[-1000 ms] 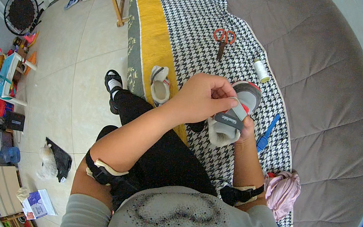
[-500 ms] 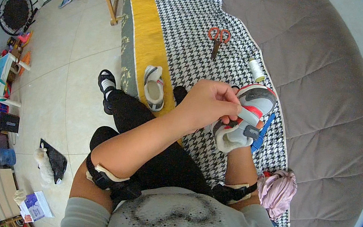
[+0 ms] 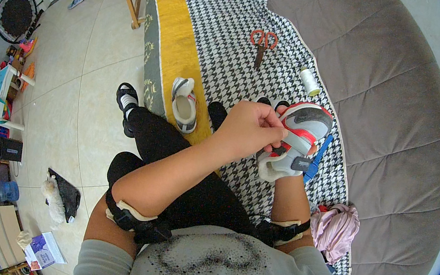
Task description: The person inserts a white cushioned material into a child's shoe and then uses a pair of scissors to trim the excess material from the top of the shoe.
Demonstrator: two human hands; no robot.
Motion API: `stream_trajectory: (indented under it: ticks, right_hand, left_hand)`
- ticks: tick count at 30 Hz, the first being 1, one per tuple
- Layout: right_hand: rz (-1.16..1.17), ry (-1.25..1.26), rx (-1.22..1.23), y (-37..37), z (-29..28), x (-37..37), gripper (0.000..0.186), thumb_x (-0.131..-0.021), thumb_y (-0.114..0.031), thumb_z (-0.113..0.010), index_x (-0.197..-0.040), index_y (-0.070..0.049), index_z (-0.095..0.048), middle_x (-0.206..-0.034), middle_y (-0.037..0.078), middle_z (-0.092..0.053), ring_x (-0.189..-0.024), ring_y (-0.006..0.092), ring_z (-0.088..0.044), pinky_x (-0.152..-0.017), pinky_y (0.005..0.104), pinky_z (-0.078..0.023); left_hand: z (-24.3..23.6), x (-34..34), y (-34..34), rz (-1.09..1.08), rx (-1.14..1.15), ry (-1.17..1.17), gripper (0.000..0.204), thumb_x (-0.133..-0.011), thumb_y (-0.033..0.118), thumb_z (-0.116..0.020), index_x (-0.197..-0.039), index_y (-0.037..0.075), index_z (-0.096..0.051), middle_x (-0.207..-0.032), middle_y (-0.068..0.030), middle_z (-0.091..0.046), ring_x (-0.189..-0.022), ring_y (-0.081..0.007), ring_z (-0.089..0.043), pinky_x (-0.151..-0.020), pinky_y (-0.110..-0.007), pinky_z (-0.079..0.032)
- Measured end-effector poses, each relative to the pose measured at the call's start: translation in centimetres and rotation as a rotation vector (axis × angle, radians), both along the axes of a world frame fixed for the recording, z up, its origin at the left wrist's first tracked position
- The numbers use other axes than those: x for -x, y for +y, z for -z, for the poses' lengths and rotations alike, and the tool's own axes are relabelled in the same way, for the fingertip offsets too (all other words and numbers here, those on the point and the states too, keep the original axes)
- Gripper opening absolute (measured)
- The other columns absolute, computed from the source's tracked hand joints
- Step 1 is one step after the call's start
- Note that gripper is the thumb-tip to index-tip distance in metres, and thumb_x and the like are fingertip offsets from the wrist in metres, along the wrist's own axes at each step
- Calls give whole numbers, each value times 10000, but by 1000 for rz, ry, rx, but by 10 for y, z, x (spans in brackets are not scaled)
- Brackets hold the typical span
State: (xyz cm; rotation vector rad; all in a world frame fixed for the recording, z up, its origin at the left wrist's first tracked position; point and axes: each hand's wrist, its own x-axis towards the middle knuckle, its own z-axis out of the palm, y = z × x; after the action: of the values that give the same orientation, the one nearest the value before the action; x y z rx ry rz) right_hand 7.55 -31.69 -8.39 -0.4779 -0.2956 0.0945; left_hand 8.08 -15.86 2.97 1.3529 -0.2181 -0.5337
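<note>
A child's grey, white and red sneaker (image 3: 310,122) rests in my right hand (image 3: 313,150), which is mostly hidden beneath it; a few fingertips show at its sides. Across the shoe runs a grey strap (image 3: 298,142), and a second, darker strap tab (image 3: 301,163) sits nearer its fleecy opening. My left hand (image 3: 253,128) reaches in from the left, thumb and forefinger pinched at the left end of the grey strap. The matching sneaker (image 3: 184,110) stands on the yellow band of the cloth, left of my hands.
Red-handled scissors (image 3: 261,46) and a white thread spool (image 3: 309,81) lie on the houndstooth cloth (image 3: 225,29) beyond my hands. A blue strap-like item (image 3: 317,163) is right of the shoe. Pink fabric (image 3: 335,228) lies near my right elbow, beside the brown sofa cushion (image 3: 398,137).
The grey strap, lifted off the shoe before, now lies flatter across it. My left fingers have drawn slightly left. The shoe has turned a little in my right hand.
</note>
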Motion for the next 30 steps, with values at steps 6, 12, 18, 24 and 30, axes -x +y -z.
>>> stream_trajectory:
  ticks: [6, 12, 18, 24, 30]
  right_hand:
    - [-31, -118, -81, 11, -9, -5, 1027, -492, -549, -812, -1289, -58, -389, -1185, 179, -526, -952, 248, -540, -768, 399, -508]
    - [-203, -149, 124, 5, -30, -10, 1066, -487, -563, -799, -1273, 27, -387, -969, 107, -550, -878, 225, -532, -742, 332, -453]
    - [-50, -27, 269, 4, -35, -3, 1056, -441, -444, -858, -1271, 11, -391, -1121, 165, -559, -975, 273, -582, -830, 377, -487]
    - [-31, -54, 356, -7, -40, 2, 1048, -455, -421, -856, -1289, -6, -376, -1165, 192, -538, -1005, 305, -576, -859, 417, -483]
    - [-77, -180, 154, -15, -25, -1, 976, -496, -351, -840, -1301, -30, -392, -1173, 204, -520, -1029, 348, -549, -888, 466, -448]
  left_hand:
    - [10, -1, 7, -29, -308, -294, 146, -774, 75, -676, -734, 25, -546, -622, -44, -593, -528, -79, -554, -481, -204, -446]
    - [-14, 6, 33, -67, -165, -368, 111, -790, 97, -656, -827, 19, -586, -730, -27, -611, -635, -80, -564, -560, -226, -448]
    - [-35, 29, 39, 157, -317, -601, 129, -768, 103, -671, -837, 18, -601, -757, -49, -617, -705, -117, -596, -604, -254, -463]
    - [-32, 35, 34, 81, -486, -798, 136, -770, 100, -669, -789, -1, -579, -747, -72, -613, -716, -125, -597, -630, -252, -468]
    - [-15, 29, 30, 68, -266, -382, 93, -823, 80, -609, -856, -7, -616, -816, -43, -639, -736, -87, -575, -663, -232, -458]
